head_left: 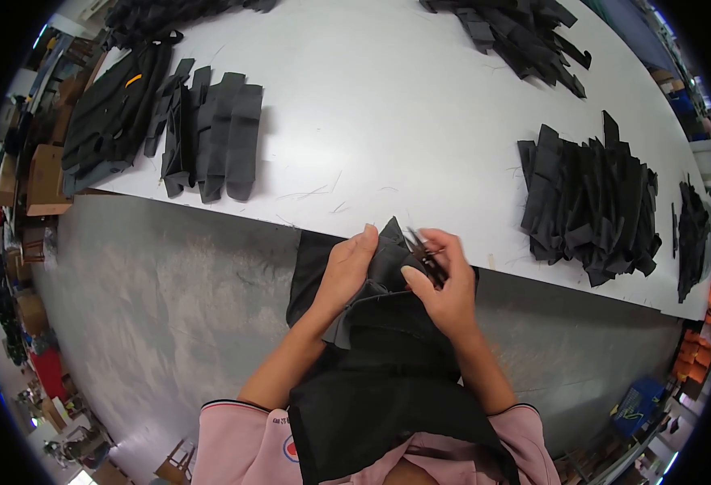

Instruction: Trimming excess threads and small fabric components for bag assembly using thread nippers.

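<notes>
My left hand (348, 271) is closed on a dark fabric piece (386, 260), thumb up along its edge, just off the table's near edge. One corner of the fabric points up past the thumb, and a strip of it hangs down below the hand. In my right hand (446, 283) is a small pair of dark thread snips (425, 257), held close beside the fabric's right side. The fingers of that hand are slightly blurred. Below both hands lies a black apron (396, 404) over my lap.
The white table (372, 129) bears loose threads. At its left are dark fabric strips (234, 133) and a black backpack (121, 113). A large heap of dark pieces (590, 202) sits at the right, another pile (517, 36) farther back. Cardboard boxes (48, 178) stand beyond the left end.
</notes>
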Demonstrator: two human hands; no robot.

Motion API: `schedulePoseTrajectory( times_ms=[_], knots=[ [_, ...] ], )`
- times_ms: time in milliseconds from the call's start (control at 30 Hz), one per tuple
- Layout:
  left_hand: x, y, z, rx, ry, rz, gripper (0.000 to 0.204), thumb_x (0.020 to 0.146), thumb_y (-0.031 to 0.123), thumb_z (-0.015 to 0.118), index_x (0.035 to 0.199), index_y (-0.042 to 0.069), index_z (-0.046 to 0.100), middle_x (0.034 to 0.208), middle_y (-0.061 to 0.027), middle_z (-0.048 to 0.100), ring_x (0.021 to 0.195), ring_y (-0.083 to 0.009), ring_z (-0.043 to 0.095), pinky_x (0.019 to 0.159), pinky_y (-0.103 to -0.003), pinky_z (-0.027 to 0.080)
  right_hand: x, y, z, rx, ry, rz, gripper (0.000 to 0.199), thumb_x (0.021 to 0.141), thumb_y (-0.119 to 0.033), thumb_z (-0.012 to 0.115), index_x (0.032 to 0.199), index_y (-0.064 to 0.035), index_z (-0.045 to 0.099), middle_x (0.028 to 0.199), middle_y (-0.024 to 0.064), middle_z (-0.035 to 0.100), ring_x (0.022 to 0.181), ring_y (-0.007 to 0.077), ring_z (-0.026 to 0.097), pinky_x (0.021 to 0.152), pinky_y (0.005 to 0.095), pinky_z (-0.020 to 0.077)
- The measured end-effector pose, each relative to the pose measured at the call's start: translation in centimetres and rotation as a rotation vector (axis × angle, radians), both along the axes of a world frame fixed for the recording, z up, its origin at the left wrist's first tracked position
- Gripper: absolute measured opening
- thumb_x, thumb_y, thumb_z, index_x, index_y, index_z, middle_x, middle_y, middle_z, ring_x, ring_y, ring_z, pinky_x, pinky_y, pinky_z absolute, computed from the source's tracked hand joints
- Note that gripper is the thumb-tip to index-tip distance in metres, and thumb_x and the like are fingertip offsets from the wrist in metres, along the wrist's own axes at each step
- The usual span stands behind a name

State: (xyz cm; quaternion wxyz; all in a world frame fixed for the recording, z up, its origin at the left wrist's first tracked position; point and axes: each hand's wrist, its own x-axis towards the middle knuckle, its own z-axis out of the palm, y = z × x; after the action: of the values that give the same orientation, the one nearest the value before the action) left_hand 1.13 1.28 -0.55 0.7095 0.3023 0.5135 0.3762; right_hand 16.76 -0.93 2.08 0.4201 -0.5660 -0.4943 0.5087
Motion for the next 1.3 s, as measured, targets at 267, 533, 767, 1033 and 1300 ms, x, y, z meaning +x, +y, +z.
schedulePoseTrajectory(
  times_ms=[267,533,767,1033,1300],
  knots=[
    [-0.3,-0.3,0.7,0.159,0.23,0.009,0.045,0.099,0.038,0.042,0.081,-0.001,0.056,0.073,0.0044,0.05,0.071,-0.0042,0.041,0.063,-0.021,0.038,0.8,0.2,3.1,0.433,-0.667,0.146,0.032,0.074,-0.004,0.068,0.106,-0.0054,0.062,0.089,0.0073,0.053,0.065,0.0202,0.057,0.054,0.0296,0.0442],
    [-0.1,-0.3,1.2,0.198,0.267,-0.04,0.047,0.099,0.039,0.041,0.076,-0.001,0.051,0.066,0.0046,0.044,0.066,-0.0049,0.037,0.058,-0.023,0.035,0.7,0.3,2.5,0.518,-0.71,0.242,0.036,0.07,-0.004,0.07,0.105,-0.0043,0.062,0.084,0.0061,0.052,0.061,0.0199,0.055,0.053,0.03,0.0432],
    [0.0,-0.2,1.4,0.14,0.218,-0.052,0.042,0.099,0.038,0.042,0.073,0.004,0.048,0.069,0.0084,0.04,0.066,-0.0022,0.034,0.057,-0.02,0.031,0.6,0.2,1.5,0.656,-0.782,0.179,0.032,0.07,-0.004,0.07,0.101,-0.0036,0.063,0.078,0.0055,0.052,0.056,0.0184,0.053,0.048,0.0281,0.0407],
    [-0.6,-0.1,0.8,0.153,0.228,-0.079,0.04,0.1,0.036,0.042,0.074,0.005,0.048,0.07,0.0091,0.039,0.066,-0.0016,0.032,0.056,-0.02,0.03,0.7,0.5,2.3,0.507,-0.616,0.216,0.029,0.071,-0.003,0.069,0.099,-0.0044,0.064,0.078,0.0052,0.053,0.059,0.0193,0.056,0.05,0.0294,0.0429],
    [-0.5,-0.3,0.5,0.233,0.414,-0.023,0.05,0.098,0.04,0.04,0.074,-0.002,0.049,0.059,-0.0073,0.042,0.06,-0.0134,0.039,0.056,-0.031,0.037,0.2,0.0,2.9,0.551,-0.764,0.295,0.03,0.071,-0.002,0.069,0.1,-0.0047,0.065,0.08,0.0071,0.056,0.063,0.0219,0.058,0.054,0.0297,0.0457]
  ],
)
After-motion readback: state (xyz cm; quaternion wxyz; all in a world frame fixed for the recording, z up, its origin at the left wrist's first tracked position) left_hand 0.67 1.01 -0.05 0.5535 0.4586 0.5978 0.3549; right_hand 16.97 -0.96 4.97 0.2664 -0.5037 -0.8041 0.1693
